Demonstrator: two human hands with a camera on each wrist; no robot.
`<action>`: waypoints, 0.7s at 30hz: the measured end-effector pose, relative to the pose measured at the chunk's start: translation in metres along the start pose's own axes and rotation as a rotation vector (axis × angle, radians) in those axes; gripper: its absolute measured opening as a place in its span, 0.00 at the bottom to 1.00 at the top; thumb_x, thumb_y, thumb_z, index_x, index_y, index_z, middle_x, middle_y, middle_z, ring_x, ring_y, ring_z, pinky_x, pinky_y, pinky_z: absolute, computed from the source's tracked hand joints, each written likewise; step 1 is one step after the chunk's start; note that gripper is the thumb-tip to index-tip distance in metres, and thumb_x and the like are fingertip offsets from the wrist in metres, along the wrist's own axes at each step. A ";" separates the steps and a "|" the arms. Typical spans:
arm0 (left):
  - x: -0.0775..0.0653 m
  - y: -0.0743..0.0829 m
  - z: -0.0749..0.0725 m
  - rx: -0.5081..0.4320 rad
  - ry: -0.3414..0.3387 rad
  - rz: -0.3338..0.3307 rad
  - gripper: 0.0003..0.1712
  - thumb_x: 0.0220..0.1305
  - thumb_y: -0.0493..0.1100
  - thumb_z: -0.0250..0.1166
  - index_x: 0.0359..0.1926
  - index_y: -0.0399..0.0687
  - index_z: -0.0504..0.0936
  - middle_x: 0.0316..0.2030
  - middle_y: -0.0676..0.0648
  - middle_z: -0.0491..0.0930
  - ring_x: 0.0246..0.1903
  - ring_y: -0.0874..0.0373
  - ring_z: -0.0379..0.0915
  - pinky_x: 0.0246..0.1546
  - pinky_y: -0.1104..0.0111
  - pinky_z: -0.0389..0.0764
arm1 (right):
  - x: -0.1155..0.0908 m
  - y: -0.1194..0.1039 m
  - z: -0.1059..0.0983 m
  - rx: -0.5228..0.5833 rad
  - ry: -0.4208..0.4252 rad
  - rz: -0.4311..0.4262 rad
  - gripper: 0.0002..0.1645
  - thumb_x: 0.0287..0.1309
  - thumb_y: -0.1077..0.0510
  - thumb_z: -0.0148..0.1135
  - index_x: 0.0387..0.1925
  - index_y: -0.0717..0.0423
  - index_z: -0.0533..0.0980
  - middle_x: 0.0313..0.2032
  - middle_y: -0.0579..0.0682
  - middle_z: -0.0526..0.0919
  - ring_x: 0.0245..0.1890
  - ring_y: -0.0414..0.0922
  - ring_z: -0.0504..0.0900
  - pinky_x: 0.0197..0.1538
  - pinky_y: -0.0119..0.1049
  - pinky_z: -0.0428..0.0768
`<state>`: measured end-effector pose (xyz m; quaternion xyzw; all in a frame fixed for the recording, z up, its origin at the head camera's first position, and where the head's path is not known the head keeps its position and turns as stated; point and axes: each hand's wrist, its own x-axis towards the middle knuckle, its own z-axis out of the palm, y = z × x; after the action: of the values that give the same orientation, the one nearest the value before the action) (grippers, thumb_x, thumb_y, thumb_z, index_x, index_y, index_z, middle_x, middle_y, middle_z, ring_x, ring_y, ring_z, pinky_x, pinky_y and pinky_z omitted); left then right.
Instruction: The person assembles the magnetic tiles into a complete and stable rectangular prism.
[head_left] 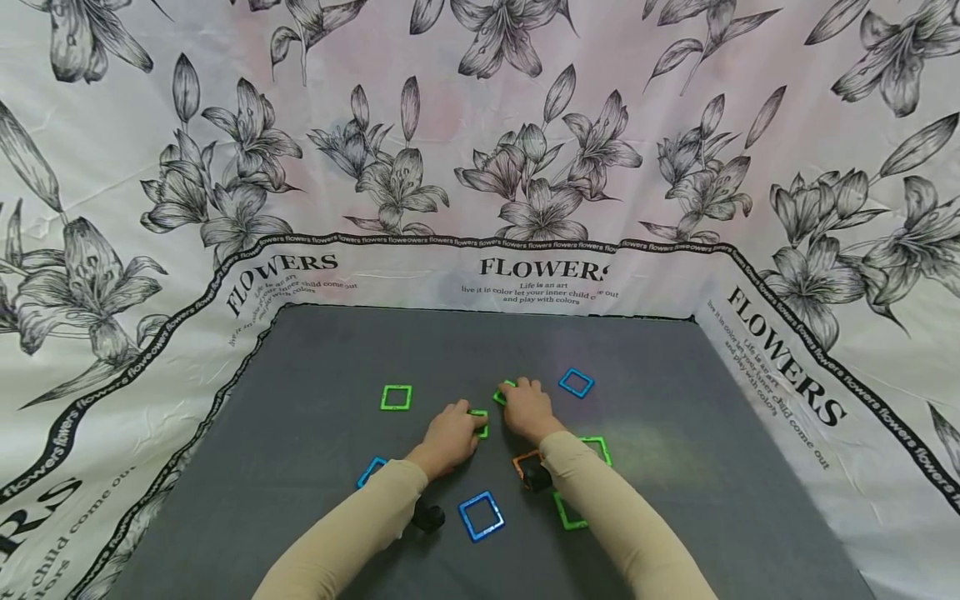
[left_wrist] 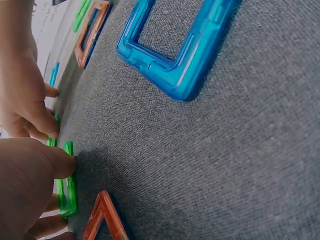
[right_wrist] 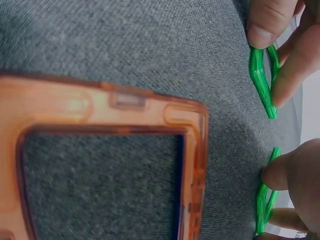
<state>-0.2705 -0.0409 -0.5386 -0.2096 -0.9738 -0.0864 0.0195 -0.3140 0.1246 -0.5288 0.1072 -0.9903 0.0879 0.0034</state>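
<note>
My left hand (head_left: 448, 435) pinches a green square frame tile (head_left: 483, 423) near the middle of the grey table. In the left wrist view, its thumb lies on the near side of that tile (left_wrist: 70, 190). Just to the right and slightly farther away, my right hand (head_left: 528, 410) pinches another green frame tile (head_left: 498, 398), seen with the thumb on it in the right wrist view (right_wrist: 260, 205). A small gap separates the two tiles. Both are partly hidden by fingers. An orange triangle tile (left_wrist: 115, 220) lies near the left hand, hidden in the head view.
Blue square tiles lie at the far right (head_left: 570, 390), front middle (head_left: 467, 524) and under the left forearm (head_left: 371, 472). One green tile (head_left: 396, 387) is at the left. Under the right forearm are an orange tile (head_left: 517, 468) and green tiles (head_left: 606, 450). Flower-printed cloth (head_left: 540, 275) borders the table.
</note>
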 end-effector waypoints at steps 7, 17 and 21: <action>-0.001 0.002 0.000 -0.036 -0.001 -0.003 0.22 0.66 0.42 0.68 0.61 0.59 0.85 0.50 0.44 0.79 0.45 0.49 0.77 0.43 0.56 0.83 | -0.001 0.002 0.003 0.020 -0.021 0.021 0.23 0.72 0.61 0.52 0.65 0.48 0.78 0.57 0.64 0.77 0.47 0.60 0.74 0.47 0.59 0.80; 0.001 -0.001 0.003 -0.052 0.019 -0.004 0.22 0.65 0.42 0.69 0.60 0.57 0.86 0.51 0.44 0.80 0.46 0.49 0.78 0.46 0.55 0.83 | -0.010 0.006 0.002 0.025 -0.053 -0.001 0.25 0.73 0.63 0.51 0.66 0.46 0.78 0.59 0.62 0.77 0.51 0.61 0.75 0.50 0.58 0.80; 0.001 -0.002 0.004 -0.046 0.020 -0.001 0.22 0.65 0.43 0.69 0.60 0.57 0.86 0.51 0.44 0.80 0.46 0.48 0.78 0.47 0.54 0.83 | -0.020 0.007 0.000 0.038 -0.040 -0.035 0.25 0.71 0.66 0.51 0.64 0.46 0.80 0.58 0.61 0.79 0.50 0.61 0.76 0.47 0.58 0.81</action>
<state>-0.2723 -0.0412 -0.5426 -0.2086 -0.9714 -0.1107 0.0244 -0.2960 0.1360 -0.5303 0.1264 -0.9863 0.1043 -0.0169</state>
